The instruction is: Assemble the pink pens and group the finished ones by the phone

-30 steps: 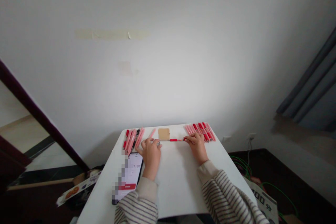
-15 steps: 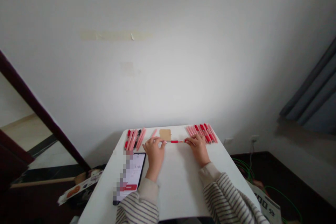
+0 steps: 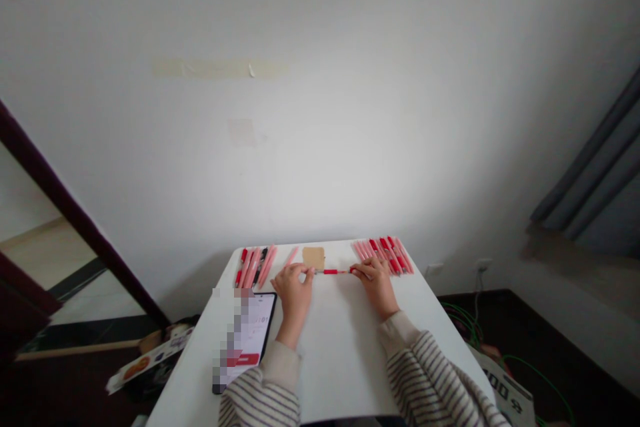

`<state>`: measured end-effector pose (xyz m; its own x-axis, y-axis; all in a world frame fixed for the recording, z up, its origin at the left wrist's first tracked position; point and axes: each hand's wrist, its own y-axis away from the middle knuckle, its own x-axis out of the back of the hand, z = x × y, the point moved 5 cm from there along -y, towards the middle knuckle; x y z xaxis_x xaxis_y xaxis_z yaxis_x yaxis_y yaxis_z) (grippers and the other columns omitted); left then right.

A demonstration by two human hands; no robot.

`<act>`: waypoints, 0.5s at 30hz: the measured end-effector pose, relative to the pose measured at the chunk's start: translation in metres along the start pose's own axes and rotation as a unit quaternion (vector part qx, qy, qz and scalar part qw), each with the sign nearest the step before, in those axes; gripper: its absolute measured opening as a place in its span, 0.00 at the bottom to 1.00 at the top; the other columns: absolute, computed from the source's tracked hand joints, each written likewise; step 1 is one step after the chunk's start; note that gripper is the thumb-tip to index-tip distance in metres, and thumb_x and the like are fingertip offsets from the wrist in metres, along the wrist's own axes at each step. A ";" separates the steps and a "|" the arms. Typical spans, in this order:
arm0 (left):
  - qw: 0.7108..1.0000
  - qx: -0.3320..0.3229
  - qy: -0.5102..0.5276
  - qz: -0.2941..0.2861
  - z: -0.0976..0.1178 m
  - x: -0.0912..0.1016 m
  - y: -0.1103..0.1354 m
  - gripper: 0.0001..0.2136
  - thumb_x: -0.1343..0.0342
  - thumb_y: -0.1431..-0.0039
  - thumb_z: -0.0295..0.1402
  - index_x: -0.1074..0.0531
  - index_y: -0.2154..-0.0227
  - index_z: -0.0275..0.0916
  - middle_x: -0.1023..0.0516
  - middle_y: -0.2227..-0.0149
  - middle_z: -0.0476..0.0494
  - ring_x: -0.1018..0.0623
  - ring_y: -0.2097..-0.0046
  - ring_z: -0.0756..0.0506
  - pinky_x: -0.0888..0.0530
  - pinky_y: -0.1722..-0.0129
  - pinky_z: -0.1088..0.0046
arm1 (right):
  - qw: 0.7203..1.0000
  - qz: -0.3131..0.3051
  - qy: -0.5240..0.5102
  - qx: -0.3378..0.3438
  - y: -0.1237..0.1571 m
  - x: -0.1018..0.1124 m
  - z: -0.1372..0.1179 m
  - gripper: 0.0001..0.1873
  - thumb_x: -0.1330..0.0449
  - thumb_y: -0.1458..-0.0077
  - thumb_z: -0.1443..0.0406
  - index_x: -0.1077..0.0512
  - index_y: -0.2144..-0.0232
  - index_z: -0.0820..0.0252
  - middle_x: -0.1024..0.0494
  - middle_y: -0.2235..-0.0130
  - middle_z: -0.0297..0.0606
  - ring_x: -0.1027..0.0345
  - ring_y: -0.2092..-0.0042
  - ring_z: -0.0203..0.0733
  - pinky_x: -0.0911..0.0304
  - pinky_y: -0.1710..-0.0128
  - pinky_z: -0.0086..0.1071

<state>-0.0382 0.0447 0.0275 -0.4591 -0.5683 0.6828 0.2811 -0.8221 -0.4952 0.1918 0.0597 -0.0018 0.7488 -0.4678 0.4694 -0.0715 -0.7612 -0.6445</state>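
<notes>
A thin red pen [image 3: 331, 271] lies level between my two hands, a little above or on the white table [image 3: 345, 333]. My left hand [image 3: 295, 285] pinches its left end between thumb and finger. The right end, with a red tip piece, is in the closed fingertips of my right hand [image 3: 375, 283]. Just behind the pen is a tan square pad [image 3: 313, 257]. A single pink pen [image 3: 292, 256] lies behind my left hand. To the right, a row of pink and red pens [image 3: 385, 255] lies partly behind my right hand.
Another group of pink, red and black pens [image 3: 254, 267] lies at the table's back left. A phone [image 3: 257, 327] with a lit, partly blurred screen is left of my left forearm. The wall [image 3: 320, 147] stands behind the table. Green cables [image 3: 465, 320] lie at the right.
Both hands keep their hold on the red pen, almost unmoved. The whole view has shifted very slightly.
</notes>
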 end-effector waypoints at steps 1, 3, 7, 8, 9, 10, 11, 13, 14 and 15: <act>1.000 0.001 -0.004 0.001 0.000 0.000 0.000 0.08 0.46 0.44 0.38 0.25 0.72 0.40 0.20 0.61 0.45 0.25 0.54 0.41 0.40 0.57 0.65 | 1.000 -0.002 -0.002 -0.001 0.000 0.000 0.000 0.15 0.44 0.41 0.54 0.19 0.67 0.49 0.27 0.64 0.41 0.41 0.57 0.47 0.43 0.53 0.42; 1.000 0.001 -0.008 -0.003 0.000 0.000 0.000 0.09 0.46 0.44 0.38 0.25 0.72 0.40 0.20 0.61 0.44 0.25 0.55 0.41 0.40 0.58 0.65 | 1.000 -0.005 -0.006 -0.003 0.000 -0.001 -0.001 0.15 0.44 0.40 0.54 0.19 0.67 0.49 0.27 0.64 0.41 0.41 0.57 0.47 0.42 0.53 0.42; 1.000 -0.005 0.001 -0.015 0.001 -0.002 0.000 0.09 0.46 0.43 0.38 0.25 0.73 0.40 0.20 0.62 0.45 0.25 0.55 0.42 0.40 0.57 0.65 | 1.000 -0.012 -0.013 -0.006 0.000 -0.002 -0.001 0.15 0.45 0.40 0.54 0.19 0.66 0.50 0.27 0.64 0.41 0.41 0.57 0.47 0.42 0.54 0.41; 1.000 -0.007 0.005 -0.014 0.001 -0.003 0.000 0.09 0.46 0.43 0.38 0.25 0.73 0.40 0.20 0.62 0.45 0.25 0.55 0.42 0.40 0.57 0.65 | 1.000 -0.013 -0.013 -0.005 0.000 -0.002 -0.001 0.15 0.45 0.40 0.54 0.19 0.66 0.50 0.27 0.64 0.41 0.41 0.57 0.47 0.42 0.55 0.41; 1.000 -0.008 0.008 -0.012 0.001 -0.003 0.000 0.09 0.46 0.44 0.38 0.25 0.73 0.40 0.20 0.62 0.45 0.25 0.55 0.42 0.40 0.57 0.65 | 1.000 -0.014 -0.015 -0.004 0.000 -0.002 -0.001 0.16 0.45 0.40 0.54 0.19 0.66 0.50 0.27 0.64 0.41 0.41 0.57 0.47 0.42 0.55 0.41; 1.000 -0.008 0.012 -0.010 0.001 -0.003 0.000 0.09 0.46 0.44 0.38 0.25 0.74 0.40 0.20 0.62 0.45 0.25 0.55 0.42 0.40 0.57 0.65 | 1.000 -0.014 -0.016 -0.002 0.000 -0.002 -0.001 0.16 0.45 0.40 0.54 0.19 0.66 0.50 0.27 0.65 0.41 0.41 0.57 0.47 0.42 0.55 0.41; 1.000 -0.008 0.016 -0.008 0.001 -0.004 0.001 0.09 0.46 0.44 0.38 0.25 0.74 0.40 0.19 0.62 0.45 0.25 0.55 0.42 0.40 0.57 0.65 | 1.000 -0.014 -0.017 0.000 0.000 -0.002 0.000 0.16 0.45 0.40 0.54 0.19 0.66 0.51 0.27 0.65 0.41 0.41 0.57 0.47 0.42 0.55 0.41; 1.000 -0.005 0.023 -0.009 0.000 -0.005 0.001 0.09 0.46 0.44 0.38 0.25 0.74 0.40 0.19 0.62 0.45 0.25 0.55 0.42 0.39 0.57 0.65 | 1.000 -0.015 -0.019 0.005 0.000 -0.003 0.000 0.15 0.45 0.40 0.54 0.19 0.66 0.51 0.27 0.65 0.41 0.41 0.57 0.47 0.42 0.56 0.40; 1.000 -0.005 0.025 -0.009 0.000 -0.006 0.001 0.09 0.46 0.44 0.38 0.25 0.74 0.40 0.19 0.61 0.45 0.25 0.55 0.42 0.39 0.57 0.65 | 1.000 -0.016 -0.019 0.007 0.000 -0.003 -0.001 0.15 0.45 0.40 0.54 0.19 0.66 0.51 0.27 0.65 0.41 0.41 0.57 0.47 0.42 0.56 0.40; 1.000 -0.007 0.027 -0.009 0.000 -0.007 0.002 0.09 0.46 0.44 0.38 0.25 0.74 0.41 0.19 0.61 0.45 0.25 0.55 0.42 0.39 0.56 0.64 | 1.000 -0.018 -0.018 0.008 0.001 -0.003 -0.001 0.15 0.44 0.40 0.55 0.19 0.66 0.50 0.27 0.65 0.41 0.41 0.57 0.47 0.42 0.56 0.40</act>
<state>-0.0346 0.0471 0.0223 -0.5094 -0.5504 0.6615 0.2606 -0.8313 -0.4910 0.1891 0.0603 -0.0031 0.7740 -0.4234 0.4708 -0.0335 -0.7699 -0.6373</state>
